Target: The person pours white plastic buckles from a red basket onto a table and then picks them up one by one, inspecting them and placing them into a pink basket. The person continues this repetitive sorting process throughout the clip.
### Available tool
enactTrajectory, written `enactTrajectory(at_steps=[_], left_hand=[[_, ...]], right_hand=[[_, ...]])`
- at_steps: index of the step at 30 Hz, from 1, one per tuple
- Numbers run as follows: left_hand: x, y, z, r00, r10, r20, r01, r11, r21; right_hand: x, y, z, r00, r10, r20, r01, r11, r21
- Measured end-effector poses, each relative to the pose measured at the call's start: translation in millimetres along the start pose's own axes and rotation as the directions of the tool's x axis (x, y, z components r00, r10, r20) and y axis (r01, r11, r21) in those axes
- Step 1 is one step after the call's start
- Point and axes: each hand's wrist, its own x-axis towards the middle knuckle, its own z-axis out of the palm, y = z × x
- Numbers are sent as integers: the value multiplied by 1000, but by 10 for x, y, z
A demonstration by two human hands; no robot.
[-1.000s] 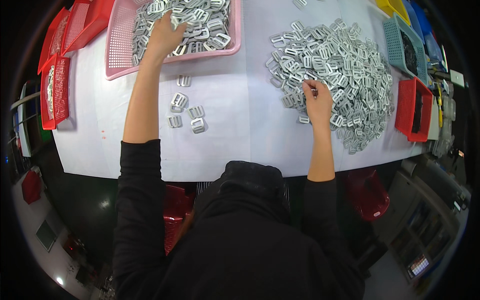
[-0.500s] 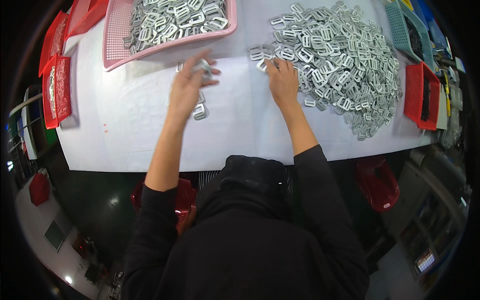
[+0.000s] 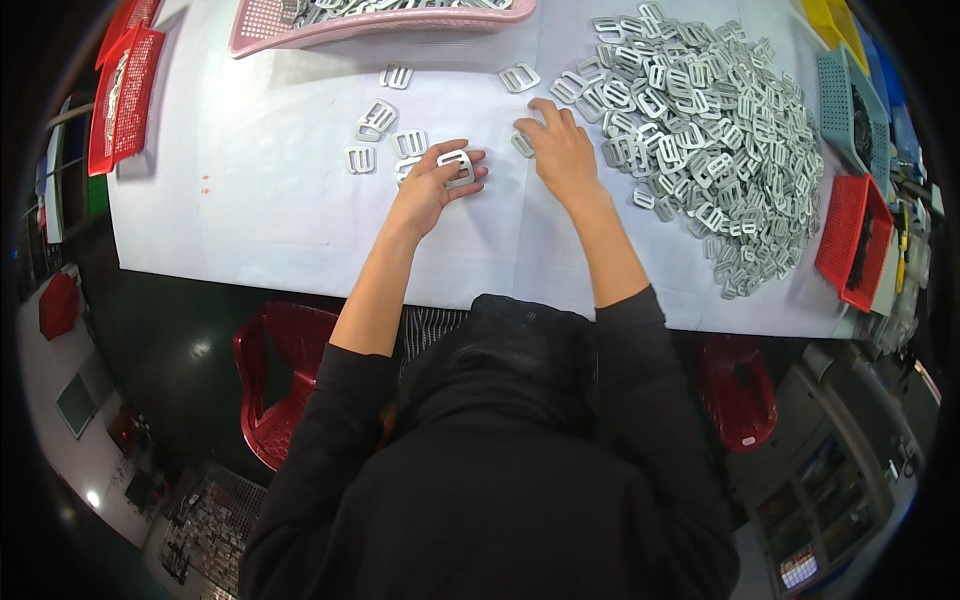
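Note:
A silver metal slide buckle [image 3: 456, 168] lies across the fingers of my left hand [image 3: 430, 185], which is turned palm up with its fingers curled round it. To the right, my right hand [image 3: 565, 150] is palm down over the table, thumb and forefinger apart. Another slide buckle [image 3: 522, 144] lies right beside its thumb, partly covered by the hand; whether they touch is hard to see. Near the left hand several loose buckles [image 3: 376, 117] are spread on the cloth. A single buckle [image 3: 519, 78] sits farther back, above the right hand.
A large pile of the same buckles [image 3: 715, 150] covers the table's right side. A pink basket [image 3: 390, 35] of buckles stands at the back. Red baskets [image 3: 125, 100] line the left edge; a red basket [image 3: 838, 240] and a teal basket [image 3: 840, 100] stand at the right.
My left hand has come right and nearer, still with a buckle. The right hand has left the pile's edge. More loose buckles are in view, and the whole view has shifted.

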Motion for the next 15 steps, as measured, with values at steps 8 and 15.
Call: enactTrajectory(at_steps=[8, 15], left_hand=[[152, -157, 230, 988, 154, -11, -150, 946, -289], [348, -32, 185, 976, 216, -22, -213, 935, -284]], right_hand=[[144, -157, -255, 827, 387, 408, -557, 466, 687], [553, -15, 51, 965, 128, -228, -108, 989, 100]])
